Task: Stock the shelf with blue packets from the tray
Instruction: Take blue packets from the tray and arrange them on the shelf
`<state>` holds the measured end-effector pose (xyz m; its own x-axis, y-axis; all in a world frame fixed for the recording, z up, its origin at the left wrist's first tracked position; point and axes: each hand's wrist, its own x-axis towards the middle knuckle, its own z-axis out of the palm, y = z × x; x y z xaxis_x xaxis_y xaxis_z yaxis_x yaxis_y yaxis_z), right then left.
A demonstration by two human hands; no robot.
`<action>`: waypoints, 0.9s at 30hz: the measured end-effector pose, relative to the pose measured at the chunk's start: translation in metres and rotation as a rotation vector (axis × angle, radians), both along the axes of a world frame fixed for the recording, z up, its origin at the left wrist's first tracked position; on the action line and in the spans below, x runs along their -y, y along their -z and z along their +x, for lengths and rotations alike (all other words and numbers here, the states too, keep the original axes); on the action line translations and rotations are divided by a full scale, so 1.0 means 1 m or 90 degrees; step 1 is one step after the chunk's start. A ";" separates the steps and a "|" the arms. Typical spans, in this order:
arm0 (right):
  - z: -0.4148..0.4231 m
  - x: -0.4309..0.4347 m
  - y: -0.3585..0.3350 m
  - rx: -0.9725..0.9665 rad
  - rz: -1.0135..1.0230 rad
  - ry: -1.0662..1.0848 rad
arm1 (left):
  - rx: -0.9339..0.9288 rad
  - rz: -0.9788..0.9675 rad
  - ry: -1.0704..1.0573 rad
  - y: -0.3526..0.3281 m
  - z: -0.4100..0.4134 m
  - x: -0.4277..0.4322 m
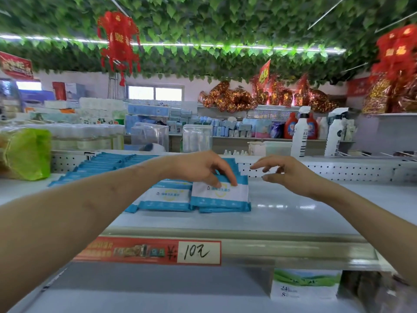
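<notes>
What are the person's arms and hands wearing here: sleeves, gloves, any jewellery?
Nothing that shows. The left hand and the right hand have no gloves, and no ring, watch or bracelet is visible. The left forearm and the right forearm are uncovered to the frame edges, so no sleeve is in view.

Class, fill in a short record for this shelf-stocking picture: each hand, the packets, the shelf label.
Left hand: grips the top edge of the front blue-and-white plastic packet
Right hand: open, holds nothing, to the right of that packet
Other stock: row of blue packets further left on the grey metal shelf
Label: red paper price tag, handwritten 10
</notes>
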<state>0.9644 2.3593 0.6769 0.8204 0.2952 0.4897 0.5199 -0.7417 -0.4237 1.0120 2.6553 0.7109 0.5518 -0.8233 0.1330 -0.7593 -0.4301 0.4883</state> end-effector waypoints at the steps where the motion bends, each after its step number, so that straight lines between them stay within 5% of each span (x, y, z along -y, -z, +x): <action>1: -0.001 0.002 0.000 0.002 -0.001 0.007 | -0.006 -0.008 0.000 0.002 0.001 0.003; 19: -0.016 -0.017 0.002 -0.039 -0.022 0.043 | 0.080 0.009 -0.077 0.011 0.002 -0.011; 27: -0.029 -0.042 0.008 -0.260 -0.143 0.024 | 0.128 0.287 -0.155 0.018 -0.003 -0.015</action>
<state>0.9350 2.4014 0.6691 0.9450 0.3227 0.0523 0.3145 -0.8538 -0.4148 1.0087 2.6701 0.6931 0.7336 -0.6747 -0.0810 -0.6710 -0.7381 0.0707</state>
